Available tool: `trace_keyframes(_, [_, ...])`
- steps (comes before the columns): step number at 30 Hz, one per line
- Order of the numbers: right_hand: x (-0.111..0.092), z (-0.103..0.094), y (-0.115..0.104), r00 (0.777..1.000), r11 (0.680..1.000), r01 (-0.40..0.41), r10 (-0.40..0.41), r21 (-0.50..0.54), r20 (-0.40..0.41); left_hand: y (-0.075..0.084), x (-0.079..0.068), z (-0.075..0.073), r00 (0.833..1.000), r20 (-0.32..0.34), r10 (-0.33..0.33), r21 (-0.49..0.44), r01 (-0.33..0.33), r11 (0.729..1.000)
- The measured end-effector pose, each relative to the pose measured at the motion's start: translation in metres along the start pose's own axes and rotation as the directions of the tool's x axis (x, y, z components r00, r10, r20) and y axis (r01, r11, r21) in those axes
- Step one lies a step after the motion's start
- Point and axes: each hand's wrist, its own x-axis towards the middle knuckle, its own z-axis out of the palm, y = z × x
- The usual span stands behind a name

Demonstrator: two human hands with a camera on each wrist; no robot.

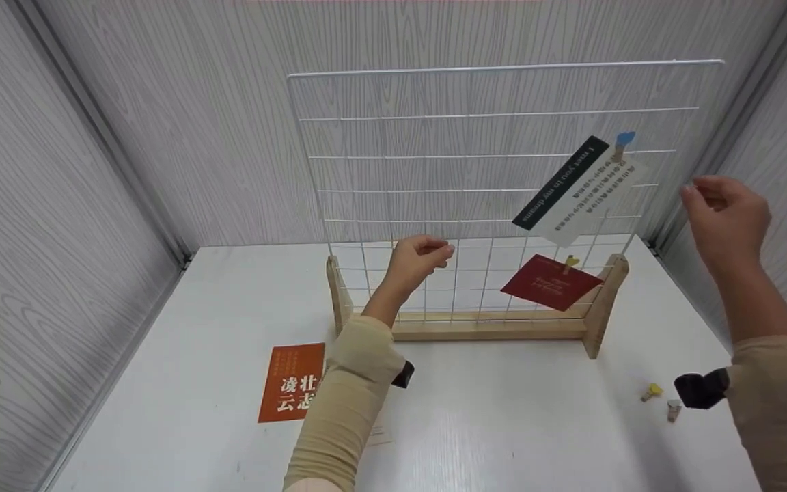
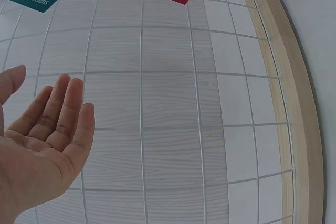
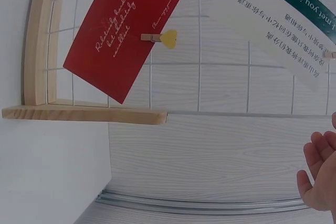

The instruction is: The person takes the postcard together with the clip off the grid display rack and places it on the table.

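Note:
My left hand (image 1: 418,263), empty with loosely bent fingers, hovers before the lower middle of a white wire grid (image 1: 421,156). In the left wrist view its fingers (image 2: 67,109) spread with the palm showing. Off the grid's right side, my right hand (image 1: 732,217) is raised and holds nothing. A white card with a dark band (image 1: 581,195) hangs tilted on the grid from a blue-topped clothespin (image 1: 621,147). Below it a red card (image 1: 549,281) hangs askew from a clothespin with a yellow heart (image 3: 167,39).
Wooden feet and a crossbar (image 1: 489,331) hold the grid upright on a white table (image 1: 489,410). An orange card (image 1: 287,386) lies left, partly behind my left sleeve, with a pale card (image 1: 380,434) beside it. Two small clothespins, one yellow-topped (image 1: 651,391) and one grey-topped (image 1: 673,411), lie at right.

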Motion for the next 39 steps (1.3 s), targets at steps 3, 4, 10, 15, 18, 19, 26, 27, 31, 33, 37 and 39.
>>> trace_keyframes(3, [0.0, 0.003, -0.004, 1.0, 1.0, 0.004, -0.004, -0.012, -0.005, 0.001, 0.001, 0.004, 1.0, 0.004, 0.005, 0.008, -0.005, 1.0])
trace_keyframes(4, [0.0, 0.004, -0.005, 1.0, 1.0, 0.006, -0.006, -0.014, -0.005, 0.001, 0.001, 0.005, 1.0, 0.005, 0.007, 0.01, -0.007, 1.0])
trace_keyframes(10, [-0.001, 0.008, -0.015, 1.0, 1.0, 0.021, -0.021, -0.022, 0.001, 0.001, 0.004, 0.012, 1.0, 0.011, 0.025, 0.019, -0.026, 1.0])
trace_keyframes(15, [-0.001, 0.012, -0.021, 0.999, 0.999, 0.035, -0.035, -0.016, 0.005, 0.001, 0.006, 0.017, 0.999, 0.009, 0.034, 0.007, -0.034, 0.999])
trace_keyframes(18, [-0.001, 0.013, -0.023, 1.0, 1.0, 0.021, -0.021, -0.003, 0.008, 0.002, 0.008, 0.022, 0.999, 0.007, 0.036, 0.014, -0.036, 0.999])
trace_keyframes(19, [-0.001, 0.014, -0.024, 1.0, 1.0, 0.018, -0.018, -0.003, 0.01, 0.002, 0.008, 0.023, 0.999, 0.005, 0.038, 0.022, -0.038, 0.999])
trace_keyframes(26, [0.002, 0.017, -0.032, 1.0, 1.0, 0.018, -0.019, 0.023, 0.01, 0.003, 0.014, 0.036, 0.998, -0.006, 0.059, 0.028, -0.059, 0.998])
trace_keyframes(27, [0.002, 0.018, -0.033, 1.0, 0.999, 0.018, -0.019, 0.028, 0.01, 0.004, 0.015, 0.037, 0.998, -0.007, 0.06, 0.024, -0.06, 0.998])
trace_keyframes(31, [0.003, 0.02, -0.037, 0.999, 0.999, 0.046, -0.046, 0.015, 0.009, 0.006, 0.016, 0.043, 0.998, -0.01, 0.063, 0.025, -0.062, 0.998])
trace_keyframes(33, [0.004, 0.021, -0.039, 0.998, 0.998, 0.059, -0.059, 0.017, 0.002, 0.008, 0.017, 0.045, 0.998, -0.012, 0.061, 0.026, -0.061, 0.998])
trace_keyframes(37, [0.006, 0.023, -0.043, 0.997, 0.997, 0.077, -0.077, 0.019, -0.009, 0.01, 0.02, 0.05, 0.998, -0.021, 0.067, 0.001, -0.067, 0.998])
trace_keyframes(39, [0.007, 0.025, -0.045, 0.997, 0.997, 0.08, -0.08, 0.014, -0.01, 0.012, 0.022, 0.052, 0.997, -0.021, 0.071, -0.007, -0.071, 0.997])
